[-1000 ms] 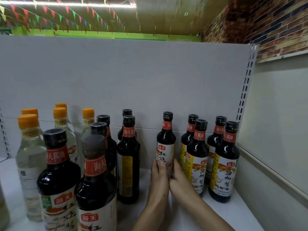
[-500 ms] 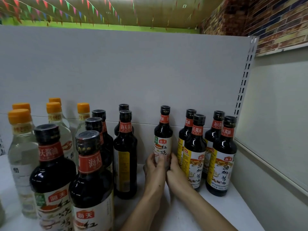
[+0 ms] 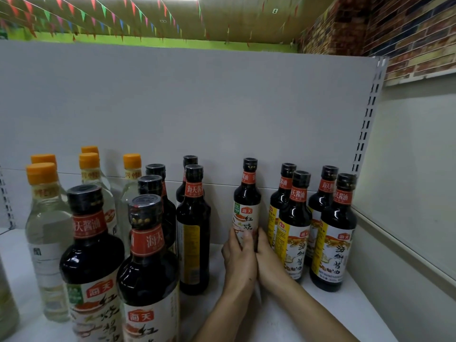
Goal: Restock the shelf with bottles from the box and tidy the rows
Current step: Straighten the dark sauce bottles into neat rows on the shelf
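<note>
Grey metal forms the tall back panel [image 3: 197, 107], and below it the white shelf [image 3: 345, 309] carries all the bottles. At the left stand the clear bottles with orange caps [image 3: 47, 218]. In front of them, very near the camera, are two big dark bottles with red neck bands [image 3: 93, 248]. At the right end, four yellow-label bottles [image 3: 333, 238] stand close together in two short rows. Between these groups, near the back panel, is one white-label bottle [image 3: 246, 201]. It is upright, with a free gap on its left side. Its base is hidden behind the hands, so I cannot tell if it rests on the shelf. The box is not in view.

The left hand [image 3: 240, 265] and the right hand [image 3: 271, 262] touch each other and both hold the lower part of this bottle. The fingers [image 3: 247, 240] are curled round it, one hand from each side.

In my judgement the step in hand is to place this bottle at the back of its row. To do it well, I think the hold should remain low, so the bottle does not tip. The label should face the front, and the bottle should line up with the rows at the right. The right wrist is just beside the nearest yellow-label bottle and could knock it, so the release should be slow.
</note>
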Motion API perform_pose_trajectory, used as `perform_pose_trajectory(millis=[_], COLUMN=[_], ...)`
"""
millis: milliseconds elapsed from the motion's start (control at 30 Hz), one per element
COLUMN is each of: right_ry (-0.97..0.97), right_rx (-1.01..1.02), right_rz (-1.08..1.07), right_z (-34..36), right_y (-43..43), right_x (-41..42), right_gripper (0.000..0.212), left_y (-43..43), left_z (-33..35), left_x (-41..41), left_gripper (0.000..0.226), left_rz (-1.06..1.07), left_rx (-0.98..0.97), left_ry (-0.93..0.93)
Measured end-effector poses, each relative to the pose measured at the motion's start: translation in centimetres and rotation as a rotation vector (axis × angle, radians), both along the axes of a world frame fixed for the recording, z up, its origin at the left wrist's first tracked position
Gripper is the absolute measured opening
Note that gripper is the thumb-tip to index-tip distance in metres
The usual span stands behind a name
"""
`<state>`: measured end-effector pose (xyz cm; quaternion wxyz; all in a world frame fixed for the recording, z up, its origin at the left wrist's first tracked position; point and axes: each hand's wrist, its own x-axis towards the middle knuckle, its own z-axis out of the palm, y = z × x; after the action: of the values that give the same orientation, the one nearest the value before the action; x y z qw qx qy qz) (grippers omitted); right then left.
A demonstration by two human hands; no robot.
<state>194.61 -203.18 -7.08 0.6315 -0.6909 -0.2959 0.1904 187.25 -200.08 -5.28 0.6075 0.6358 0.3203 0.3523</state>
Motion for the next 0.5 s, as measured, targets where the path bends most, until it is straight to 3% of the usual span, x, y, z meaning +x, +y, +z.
perform_pose_trajectory(millis=[200,300,500], right_ry=[-0.127,-0.191,-0.19], right_rx=[-0.065,-0.088,-0.08], right_rz=[0.066,0.122,0.166], right_z=[0.4,2.3,3.6], right_y=[-1.8,-3.5,-7.6], right_x=[-0.8,-2.6,-5.0], right_gripper=[0.063,0.036,0.043], left_y=[-1.7,-2.6,-4.7], left_z=[1.4,2.2,2.5], left_x=[-1.8,-3.3,-8.9], left_gripper=[0.053,0.054,0.052], left_rz=[-0.014,-0.041,-0.145], left_rx=[0.069,0.082,0.093], left_ry=[-0.009,-0.015,-0.042])
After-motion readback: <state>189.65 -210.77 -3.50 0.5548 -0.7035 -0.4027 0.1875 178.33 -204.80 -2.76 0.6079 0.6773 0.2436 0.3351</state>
